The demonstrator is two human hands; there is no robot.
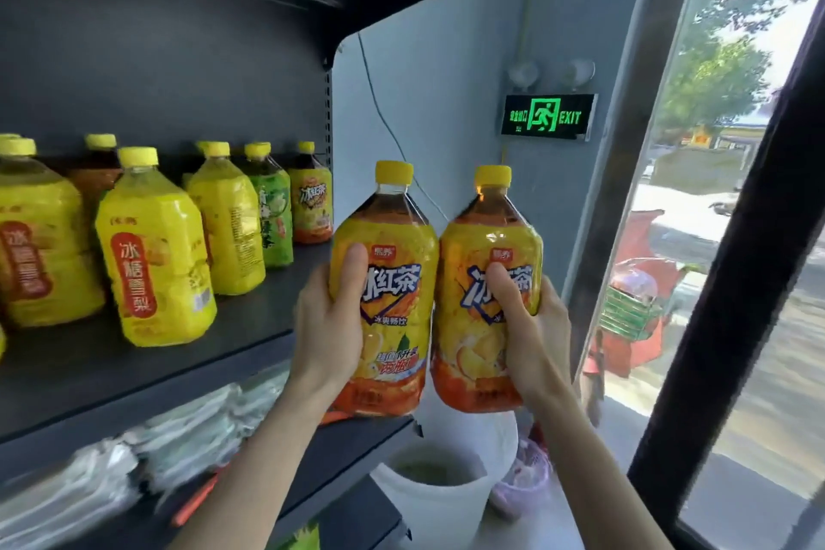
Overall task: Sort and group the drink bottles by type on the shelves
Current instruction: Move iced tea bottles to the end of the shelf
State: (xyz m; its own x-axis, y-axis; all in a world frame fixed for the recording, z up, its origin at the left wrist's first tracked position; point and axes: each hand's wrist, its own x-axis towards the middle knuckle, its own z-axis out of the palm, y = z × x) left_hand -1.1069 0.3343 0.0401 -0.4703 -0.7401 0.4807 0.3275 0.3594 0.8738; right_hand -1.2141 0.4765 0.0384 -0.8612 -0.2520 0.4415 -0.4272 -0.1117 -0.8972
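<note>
Two in hand at once: grips the left iced tea bottle (393, 237) in the left hand (328, 326), thumb laid across the front of the orange label and fingers wrapped behind, and clasps the right iced tea bottle (491, 232) the same way in the right hand (531, 326). Holds both upright, yellow caps up, side by side and touching or nearly so, in the air just off the right end of the dark shelf (263, 313). Faces, on that shelf, several yellow pear drink bottles (156, 255) at the left, then a green tea bottle (272, 219) and, at the far right near the back, a third iced tea bottle (310, 205). Looks down past the hands at a white bucket (437, 500); sees a lit green exit sign (549, 117) on the grey wall
</note>
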